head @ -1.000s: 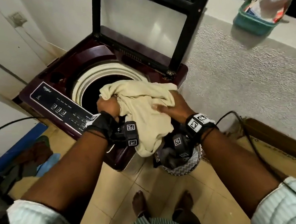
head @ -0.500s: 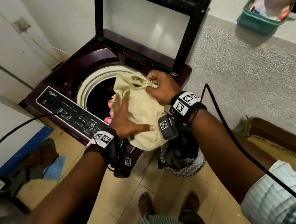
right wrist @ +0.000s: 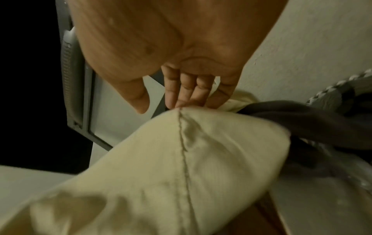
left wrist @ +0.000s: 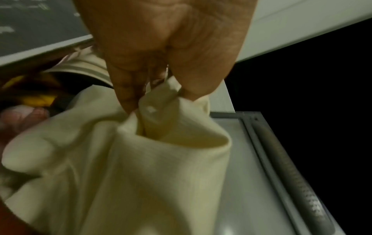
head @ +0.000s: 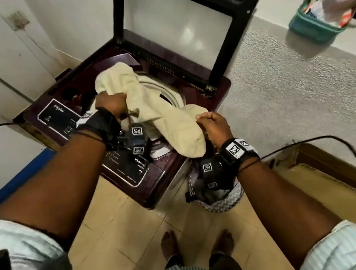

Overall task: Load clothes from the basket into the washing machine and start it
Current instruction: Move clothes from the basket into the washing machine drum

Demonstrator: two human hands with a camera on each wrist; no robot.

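We are partway through loading: our left hand [head: 111, 102] has its fingers [left wrist: 128, 89] clenched on a bunched fold of the cream garment [head: 158, 112], holding it over the open drum [head: 167, 93] of the top-loading washing machine [head: 58, 94], whose lid [head: 180, 25] stands raised at the far side. The garment drapes from that grasp across the drum's rim toward the near right, where our right hand [head: 213, 125] meets its trailing end. The right wrist view shows those fingers [right wrist: 187, 93] lying nearly straight with their tips touching a seam of the cloth, not curled round it, so we judge this hand to be released and only guiding. The basket [head: 217, 200] sits on the floor just right of the machine's near corner, and dark clothes [right wrist: 302, 117] show in it, so more loads appear to be left, as do closing the lid and pressing start on the control panel [head: 56, 112]. The left wrist view adds what the head view hides: pink and yellow items [left wrist: 30, 103] already lie inside the drum. The head view alone shows a teal tub [head: 314, 24] on the far right ledge.
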